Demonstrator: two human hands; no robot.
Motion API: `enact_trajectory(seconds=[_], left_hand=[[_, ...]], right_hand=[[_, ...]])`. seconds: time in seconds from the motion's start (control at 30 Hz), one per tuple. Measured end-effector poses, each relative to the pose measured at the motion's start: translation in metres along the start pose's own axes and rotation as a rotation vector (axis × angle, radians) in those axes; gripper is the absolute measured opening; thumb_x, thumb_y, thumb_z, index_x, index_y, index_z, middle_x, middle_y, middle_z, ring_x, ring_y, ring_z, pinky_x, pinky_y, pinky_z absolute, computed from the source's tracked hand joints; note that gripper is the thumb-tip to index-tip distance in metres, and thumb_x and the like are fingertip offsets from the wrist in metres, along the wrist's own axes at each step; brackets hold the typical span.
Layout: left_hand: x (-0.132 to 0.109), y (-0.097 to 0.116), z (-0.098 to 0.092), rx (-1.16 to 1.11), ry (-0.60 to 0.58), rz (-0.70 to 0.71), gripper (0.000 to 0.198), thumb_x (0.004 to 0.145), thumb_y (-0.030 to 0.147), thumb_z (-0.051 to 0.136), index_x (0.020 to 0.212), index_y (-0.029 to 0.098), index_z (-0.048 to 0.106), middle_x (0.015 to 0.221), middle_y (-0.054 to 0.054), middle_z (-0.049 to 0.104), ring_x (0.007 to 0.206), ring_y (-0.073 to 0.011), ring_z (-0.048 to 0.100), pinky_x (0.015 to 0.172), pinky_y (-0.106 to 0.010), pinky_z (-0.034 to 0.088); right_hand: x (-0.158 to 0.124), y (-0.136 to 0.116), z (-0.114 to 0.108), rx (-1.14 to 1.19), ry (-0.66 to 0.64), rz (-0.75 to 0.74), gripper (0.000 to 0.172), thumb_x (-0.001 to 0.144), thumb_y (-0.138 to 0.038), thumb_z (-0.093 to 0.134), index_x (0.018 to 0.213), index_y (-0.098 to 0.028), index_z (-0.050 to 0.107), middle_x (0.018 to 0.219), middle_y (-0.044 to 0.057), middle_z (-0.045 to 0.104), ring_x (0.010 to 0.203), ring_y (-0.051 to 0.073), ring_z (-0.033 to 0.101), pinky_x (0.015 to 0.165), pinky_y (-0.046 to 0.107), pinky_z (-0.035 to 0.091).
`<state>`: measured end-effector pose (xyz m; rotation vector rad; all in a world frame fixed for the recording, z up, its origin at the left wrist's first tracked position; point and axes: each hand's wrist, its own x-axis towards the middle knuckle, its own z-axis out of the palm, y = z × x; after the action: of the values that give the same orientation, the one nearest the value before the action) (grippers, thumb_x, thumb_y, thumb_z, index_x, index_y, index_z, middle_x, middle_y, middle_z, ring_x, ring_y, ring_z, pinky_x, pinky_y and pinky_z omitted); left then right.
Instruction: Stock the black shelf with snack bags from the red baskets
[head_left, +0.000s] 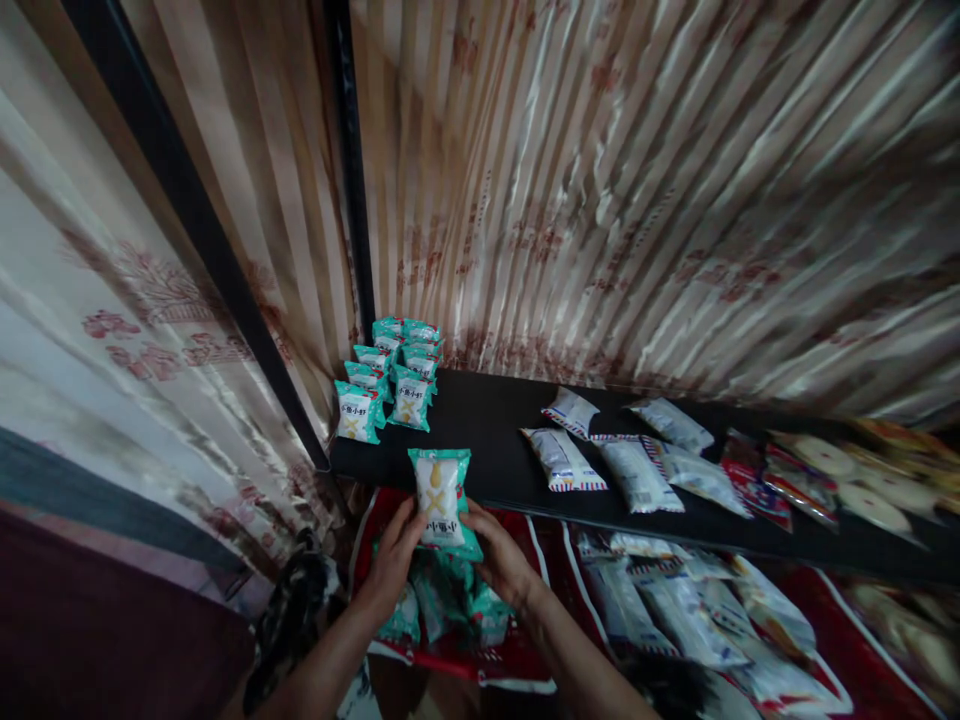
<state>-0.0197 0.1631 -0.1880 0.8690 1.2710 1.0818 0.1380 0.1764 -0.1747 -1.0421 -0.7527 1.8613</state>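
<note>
Green-and-white snack packet (441, 498), one, printing upside down; held between both hands in front of the black shelf (480, 425), above a red bag (450, 658) of like packets; left hand (394, 555), fingers closed on one side edge; right hand (501, 560), fingers closed on the other; shelved packets (358, 412), two rows (printing upright), at the left end; white packets (562, 460), lying flat, farther right.

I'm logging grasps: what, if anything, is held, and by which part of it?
The left hand and right hand hold a green-and-white packet by its opposite sides, toward the lower end.
</note>
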Motion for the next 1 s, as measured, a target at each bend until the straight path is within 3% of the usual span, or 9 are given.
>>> enact_trajectory(seconds=[0.1,0.33,0.43,0.5,0.6,0.67,0.73,0.9,1.0], left_hand=[[0.012,0.007,0.003,0.0,-0.037,0.084,0.05,0.077,0.044,0.059,0.119,0.018,0.055,0.126,-0.01,0.059,0.116,-0.0259,0.054,0.099,-0.038,0.042],[0.049,0.0,-0.012,0.225,0.07,0.16,0.05,0.078,0.036,0.057,0.123,0.016,0.051,0.126,-0.01,0.057,0.116,-0.0222,0.053,0.099,-0.035,0.041],[0.049,0.015,-0.019,0.528,0.095,0.213,0.047,0.079,0.031,0.054,0.123,0.015,0.05,0.124,-0.01,0.057,0.115,-0.022,0.053,0.098,-0.036,0.04],[0.045,0.033,-0.024,0.777,0.046,0.289,0.044,0.08,0.028,0.052,0.123,0.018,0.05,0.121,-0.008,0.057,0.113,-0.0215,0.052,0.097,-0.036,0.041],[0.037,0.065,-0.029,1.153,-0.109,0.495,0.044,0.08,0.022,0.053,0.124,0.021,0.05,0.119,-0.005,0.057,0.11,-0.0227,0.051,0.097,-0.039,0.039],[0.033,0.083,-0.029,1.352,-0.229,0.645,0.041,0.08,0.018,0.053,0.121,0.022,0.051,0.114,-0.005,0.059,0.105,-0.0227,0.052,0.093,-0.039,0.041],[0.031,0.097,-0.027,1.488,-0.307,0.761,0.035,0.082,0.015,0.05,0.117,0.02,0.053,0.108,-0.006,0.06,0.098,-0.0222,0.053,0.088,-0.038,0.043],[0.03,0.112,-0.023,1.586,-0.357,0.893,0.026,0.086,0.011,0.042,0.108,0.017,0.054,0.099,-0.006,0.061,0.094,-0.0205,0.054,0.087,-0.036,0.043],[0.034,0.114,-0.024,1.544,-0.355,0.984,0.03,0.086,0.013,0.044,0.115,0.016,0.051,0.116,-0.009,0.057,0.111,-0.022,0.05,0.094,-0.037,0.042]], right_hand=[[0.014,-0.006,0.007,-0.01,-0.007,-0.047,0.044,0.066,-0.039,0.069,0.105,-0.018,0.064,0.097,0.007,0.071,0.091,0.026,0.065,0.083,0.038,0.048],[0.042,-0.017,0.004,-0.347,0.157,-0.269,0.056,0.071,-0.051,0.067,0.118,-0.021,0.057,0.118,0.008,0.064,0.111,0.025,0.057,0.096,0.042,0.044],[0.048,-0.021,-0.001,-0.591,0.399,-0.491,0.071,0.074,-0.053,0.063,0.132,-0.017,0.044,0.127,0.015,0.056,0.116,0.029,0.053,0.095,0.047,0.045],[0.045,-0.029,-0.003,-0.88,0.517,-0.723,0.068,0.077,-0.047,0.062,0.134,-0.016,0.042,0.13,0.016,0.052,0.12,0.03,0.048,0.097,0.051,0.042],[0.034,-0.046,0.005,-1.331,0.295,-0.969,0.045,0.082,-0.032,0.06,0.126,-0.023,0.052,0.131,0.01,0.053,0.127,0.028,0.04,0.102,0.051,0.038],[0.028,-0.055,0.016,-1.538,0.071,-0.967,0.04,0.083,-0.025,0.06,0.123,-0.026,0.055,0.127,0.007,0.057,0.125,0.027,0.043,0.1,0.048,0.042],[0.026,-0.06,0.026,-1.657,-0.038,-0.892,0.045,0.08,-0.023,0.063,0.125,-0.023,0.054,0.121,0.008,0.062,0.117,0.027,0.051,0.095,0.045,0.047],[0.03,-0.053,0.034,-1.722,-0.058,-0.755,0.051,0.075,-0.023,0.069,0.124,-0.016,0.054,0.114,0.013,0.064,0.102,0.028,0.06,0.09,0.043,0.05],[0.035,-0.047,0.027,-1.63,0.002,-0.743,0.041,0.079,-0.025,0.064,0.119,-0.016,0.058,0.113,0.013,0.065,0.102,0.028,0.06,0.09,0.044,0.049]])
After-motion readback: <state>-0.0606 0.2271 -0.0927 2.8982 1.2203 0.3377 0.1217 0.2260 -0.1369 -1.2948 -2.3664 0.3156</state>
